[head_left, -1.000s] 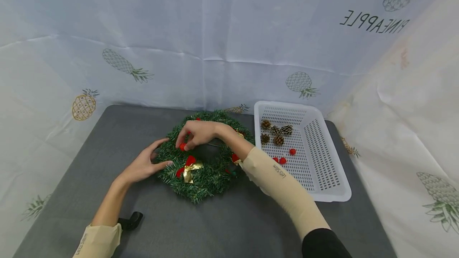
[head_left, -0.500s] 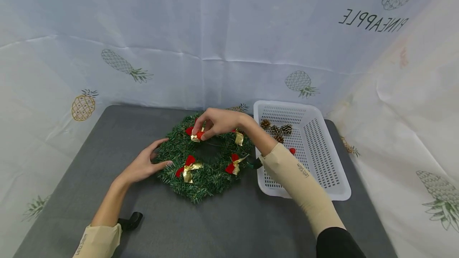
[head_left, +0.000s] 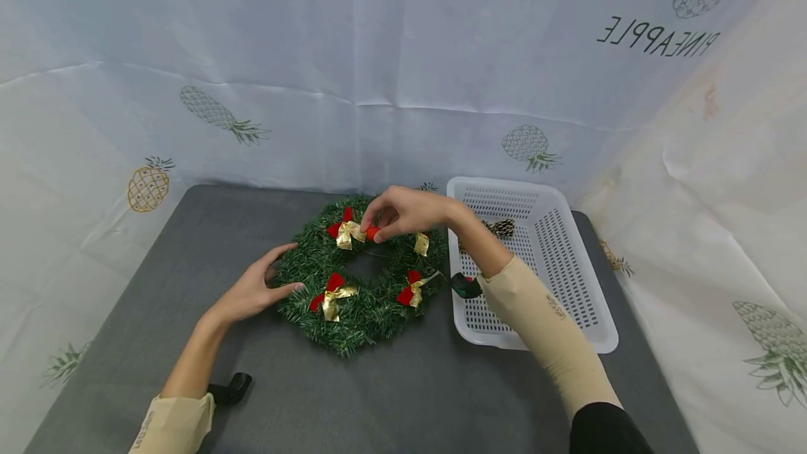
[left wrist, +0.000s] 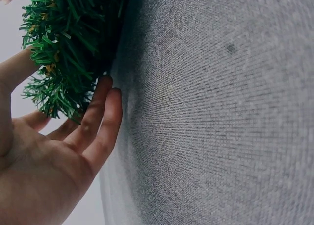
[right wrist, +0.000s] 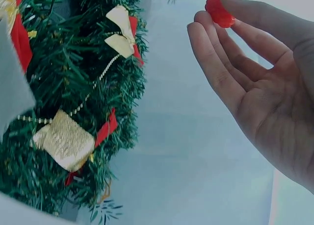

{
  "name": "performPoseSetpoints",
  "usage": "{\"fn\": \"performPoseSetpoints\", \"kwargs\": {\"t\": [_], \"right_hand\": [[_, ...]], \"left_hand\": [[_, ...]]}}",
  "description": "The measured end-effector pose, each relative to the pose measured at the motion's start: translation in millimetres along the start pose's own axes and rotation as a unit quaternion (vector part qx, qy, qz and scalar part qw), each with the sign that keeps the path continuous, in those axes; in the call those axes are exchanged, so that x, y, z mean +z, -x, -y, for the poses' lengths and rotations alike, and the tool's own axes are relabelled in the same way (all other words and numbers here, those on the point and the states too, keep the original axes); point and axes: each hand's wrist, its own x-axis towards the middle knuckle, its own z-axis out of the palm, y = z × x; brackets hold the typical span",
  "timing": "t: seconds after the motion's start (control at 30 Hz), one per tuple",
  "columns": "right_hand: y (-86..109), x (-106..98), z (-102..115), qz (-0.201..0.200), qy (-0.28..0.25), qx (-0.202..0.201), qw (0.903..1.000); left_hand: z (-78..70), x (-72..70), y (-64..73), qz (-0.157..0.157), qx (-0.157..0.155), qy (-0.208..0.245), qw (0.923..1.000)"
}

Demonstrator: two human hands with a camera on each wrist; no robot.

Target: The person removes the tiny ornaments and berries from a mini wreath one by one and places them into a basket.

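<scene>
A green Christmas wreath point(head_left: 368, 328) lies on the grey table, trimmed with red and gold bows point(head_left: 332, 298). My left hand point(head_left: 255, 289) grips its left edge; in the left wrist view the thumb is at the upper side of the green tinsel point(left wrist: 64, 63) and the fingers reach round underneath. Over the far part of the ring, beside a bow point(head_left: 349, 233), my right hand point(head_left: 412, 211) pinches a small red ball point(right wrist: 220, 12) between thumb and fingertips. In the right wrist view that ball looks bumpy, and a beaded gold string point(right wrist: 95, 87) runs between bows.
A white perforated plastic basket point(head_left: 608, 324) stands right of the wreath. Pine cones point(head_left: 504, 228) lie in it, partly hidden behind my right forearm. Black wrist mounts point(head_left: 232, 389) stick out from both wrists. A pineapple-print cloth point(head_left: 403, 54) hangs behind the table.
My right hand has moved with the red ball from the wreath's left side to its far side, right of the far bow. My left hand and the wreath have stayed put.
</scene>
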Motion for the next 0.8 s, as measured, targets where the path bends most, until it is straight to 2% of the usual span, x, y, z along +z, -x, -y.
{"fn": "performPoseSetpoints", "kwargs": {"t": [0.23,0.6,0.8], "right_hand": [[16.8,-2.5,-5.4,-0.017,0.01,0.003,0.9998],[49.7,-1.9,-15.3,-0.046,-0.014,0.009,0.9988],[71.1,-2.7,-22.4,-0.059,-0.03,0.026,0.9975]], "left_hand": [[1.2,0.5,0.0,0.001,-0.002,0.0,1.0],[0.0,0.4,-0.1,0.001,-0.002,0.0,1.0],[1.3,0.0,0.1,0.0,-0.004,0.004,1.0]]}}
